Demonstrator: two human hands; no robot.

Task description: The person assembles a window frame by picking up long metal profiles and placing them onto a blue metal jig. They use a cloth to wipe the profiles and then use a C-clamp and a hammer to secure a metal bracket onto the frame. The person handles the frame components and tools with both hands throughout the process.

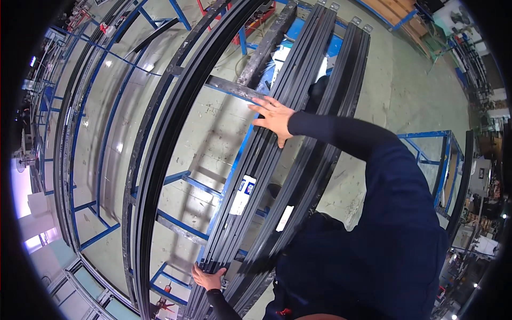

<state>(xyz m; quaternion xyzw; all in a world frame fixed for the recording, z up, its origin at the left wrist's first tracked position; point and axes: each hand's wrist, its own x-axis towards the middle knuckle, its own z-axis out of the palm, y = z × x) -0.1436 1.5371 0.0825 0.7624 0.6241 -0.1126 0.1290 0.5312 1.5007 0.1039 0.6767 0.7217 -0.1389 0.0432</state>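
Long dark grey metal profiles point(255, 160) lie side by side in a bundle, running from the lower left to the upper right. Across the bundle's upper half my right hand point(274, 120) rests palm down, fingers spread. Near its lower end my left hand point(207, 278) lies over the profiles, thumb apart from the fingers. A white and blue label point(244, 193) sticks on the bundle between my hands. Beside it on the right runs a second bundle of dark profiles point(306, 176) with a white label point(284, 218), closer to my body.
A blue metal rack point(194, 184) with crossbars carries the profiles. Left of it stand more long black profiles point(154, 176) and another blue frame point(101, 160). An orange-tipped tube point(168, 288) is low on the left. A blue stand point(440, 160) is at the right.
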